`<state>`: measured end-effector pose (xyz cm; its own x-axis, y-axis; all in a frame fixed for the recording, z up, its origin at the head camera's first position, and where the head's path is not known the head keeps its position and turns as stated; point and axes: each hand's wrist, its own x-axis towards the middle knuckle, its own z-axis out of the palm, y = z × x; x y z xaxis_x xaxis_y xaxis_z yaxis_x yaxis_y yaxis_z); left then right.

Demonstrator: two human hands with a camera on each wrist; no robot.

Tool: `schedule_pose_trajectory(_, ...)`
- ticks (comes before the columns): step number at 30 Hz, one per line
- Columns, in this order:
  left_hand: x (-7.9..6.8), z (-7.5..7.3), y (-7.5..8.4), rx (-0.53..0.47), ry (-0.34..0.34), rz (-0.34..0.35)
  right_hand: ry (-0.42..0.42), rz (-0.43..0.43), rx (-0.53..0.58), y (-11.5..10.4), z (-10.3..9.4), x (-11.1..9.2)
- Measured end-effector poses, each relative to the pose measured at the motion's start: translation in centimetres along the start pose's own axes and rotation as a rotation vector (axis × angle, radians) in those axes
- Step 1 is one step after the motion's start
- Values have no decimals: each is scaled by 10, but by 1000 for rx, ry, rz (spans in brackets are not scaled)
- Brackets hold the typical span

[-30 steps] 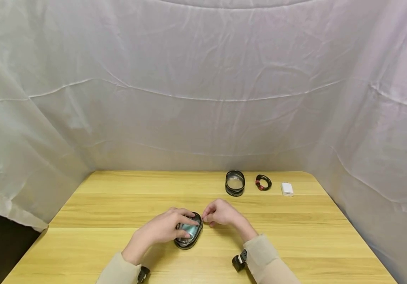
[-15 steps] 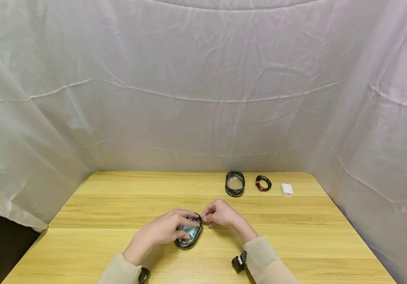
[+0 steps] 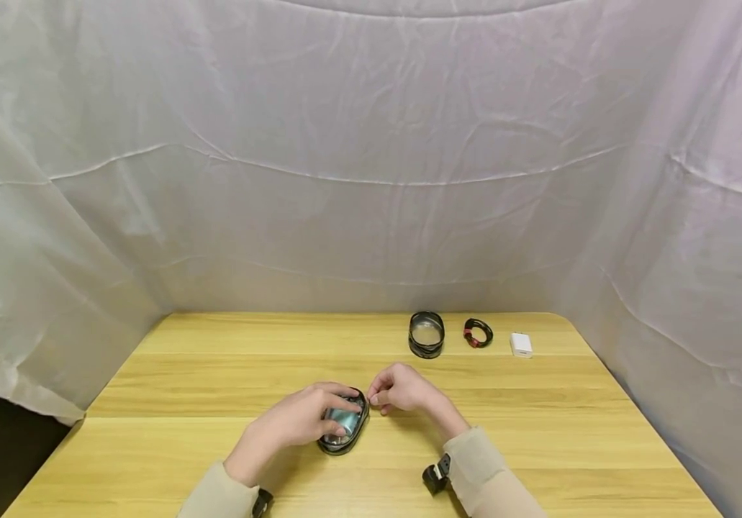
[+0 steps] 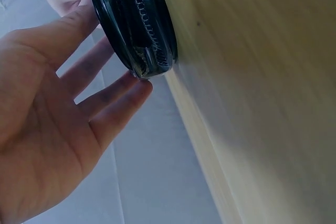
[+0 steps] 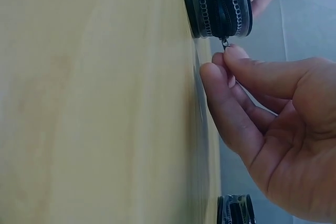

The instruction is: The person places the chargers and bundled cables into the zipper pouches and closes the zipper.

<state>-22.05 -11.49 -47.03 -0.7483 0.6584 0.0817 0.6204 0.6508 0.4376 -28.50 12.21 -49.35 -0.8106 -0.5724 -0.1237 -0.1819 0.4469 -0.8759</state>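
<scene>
A small oval pouch with a clear top and black trim lies near the front middle of the table. Something teal shows through its top. My left hand rests on the pouch with fairly straight, spread fingers. In the left wrist view, some fingertips touch the pouch's rim. On the pouch's right, my right hand pinches a small zipper pull between thumb and fingers. The zipper runs along the pouch's side, its teeth too dark to make out clearly.
Toward the back right stand a second clear pouch with black trim, a coiled black cable with a red tie and a white charger plug. Grey cloth hangs behind the wooden table and on both sides.
</scene>
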Motion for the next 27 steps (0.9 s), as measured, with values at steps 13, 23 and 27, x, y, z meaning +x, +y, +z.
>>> schedule_pose_trajectory(13,2,4,1,9,24,-31,-77,-4,-1,-3,-5,-6)
schedule_pose_trajectory(23,0,4,1,18,26,-22,-137,1,19,-4,-5,-8)
schedule_pose_trajectory(27,0,3,0,31,27,-9,-137,5,19,-3,-4,-7)
